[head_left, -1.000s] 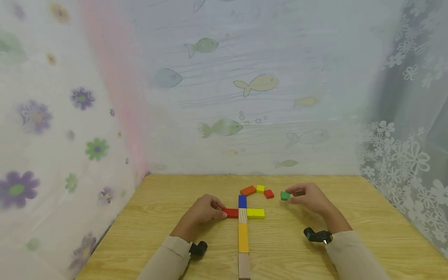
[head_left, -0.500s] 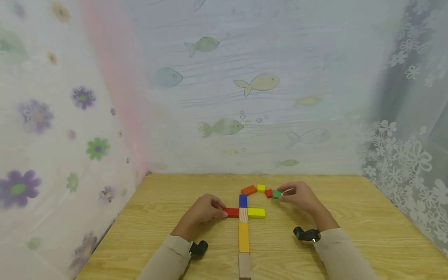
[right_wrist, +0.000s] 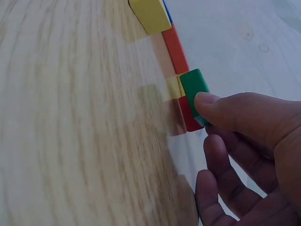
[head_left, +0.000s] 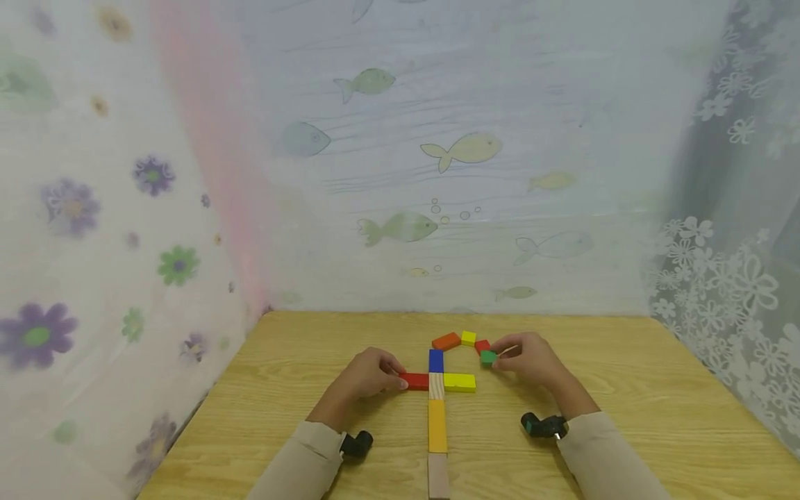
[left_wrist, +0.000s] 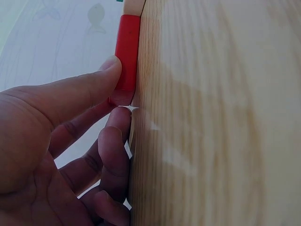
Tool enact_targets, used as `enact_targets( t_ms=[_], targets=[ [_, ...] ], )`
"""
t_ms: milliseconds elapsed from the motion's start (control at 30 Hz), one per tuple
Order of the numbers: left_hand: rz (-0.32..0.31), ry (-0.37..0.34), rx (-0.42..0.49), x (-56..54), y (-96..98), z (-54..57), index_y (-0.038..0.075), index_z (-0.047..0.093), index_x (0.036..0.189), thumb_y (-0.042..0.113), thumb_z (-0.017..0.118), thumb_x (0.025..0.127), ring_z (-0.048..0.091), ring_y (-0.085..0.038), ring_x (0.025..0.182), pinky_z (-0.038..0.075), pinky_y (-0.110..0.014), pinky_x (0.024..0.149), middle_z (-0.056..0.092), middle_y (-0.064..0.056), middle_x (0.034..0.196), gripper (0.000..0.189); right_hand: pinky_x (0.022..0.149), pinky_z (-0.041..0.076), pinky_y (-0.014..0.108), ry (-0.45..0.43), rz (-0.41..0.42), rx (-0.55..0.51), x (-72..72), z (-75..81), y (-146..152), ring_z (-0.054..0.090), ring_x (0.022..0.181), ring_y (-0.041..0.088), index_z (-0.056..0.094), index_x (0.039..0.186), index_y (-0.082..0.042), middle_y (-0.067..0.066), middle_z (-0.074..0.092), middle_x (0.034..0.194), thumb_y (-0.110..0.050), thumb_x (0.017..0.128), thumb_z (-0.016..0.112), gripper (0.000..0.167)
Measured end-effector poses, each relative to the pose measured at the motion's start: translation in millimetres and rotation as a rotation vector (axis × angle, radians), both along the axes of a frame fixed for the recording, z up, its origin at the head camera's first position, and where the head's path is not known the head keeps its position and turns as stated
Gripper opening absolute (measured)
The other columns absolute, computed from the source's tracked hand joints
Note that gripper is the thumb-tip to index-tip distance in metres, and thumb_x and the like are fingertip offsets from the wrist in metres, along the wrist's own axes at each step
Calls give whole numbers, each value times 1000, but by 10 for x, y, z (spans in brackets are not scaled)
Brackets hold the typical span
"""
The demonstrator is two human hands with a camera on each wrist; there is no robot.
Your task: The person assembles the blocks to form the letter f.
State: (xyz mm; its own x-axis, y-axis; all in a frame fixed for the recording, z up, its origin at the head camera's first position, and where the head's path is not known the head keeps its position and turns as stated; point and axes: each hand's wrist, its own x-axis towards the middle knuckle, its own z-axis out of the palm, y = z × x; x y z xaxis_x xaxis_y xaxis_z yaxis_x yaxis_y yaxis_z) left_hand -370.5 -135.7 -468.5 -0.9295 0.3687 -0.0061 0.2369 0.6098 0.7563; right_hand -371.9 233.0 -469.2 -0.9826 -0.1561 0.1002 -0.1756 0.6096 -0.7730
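At the left arm of a cross of flat blocks, my left hand [head_left: 370, 373] pinches the outer end of a long red block [head_left: 415, 381]. In the left wrist view the thumb lies on that red block [left_wrist: 127, 54], and the other fingers are curled beside it near the table. My right hand [head_left: 528, 357] pinches a small green block [head_left: 488, 358] between thumb and fingers, just in front of a small red block [head_left: 482, 346]. Seen from the right wrist, the green block [right_wrist: 194, 89] is tilted and partly covers the small red and yellow blocks.
An orange block [head_left: 446, 341] and a small yellow block [head_left: 469, 338] curve right from a blue block [head_left: 436, 360]. Below are a bare wood block [head_left: 437, 385], a long yellow block [head_left: 460, 382], an amber block [head_left: 437, 426] and a pale block [head_left: 438, 476].
My right hand has carried the green block left to the small red block, then slightly toward me, in front of it. The left hand has stayed on the long red block.
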Motion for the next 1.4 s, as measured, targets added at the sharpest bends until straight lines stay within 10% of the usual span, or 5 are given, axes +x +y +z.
enact_targets(
  t_ms=[1400],
  targets=[
    [15,-15,-14,21,10,13,20,79,96,27,87,85,60,-19,71,51,-32,63,69,0,86,16,88,58,43,-15,-50,54,32,-8,-64,69,108,26,78,114,-13,8,72,120,-19,86,84,29]
  ],
)
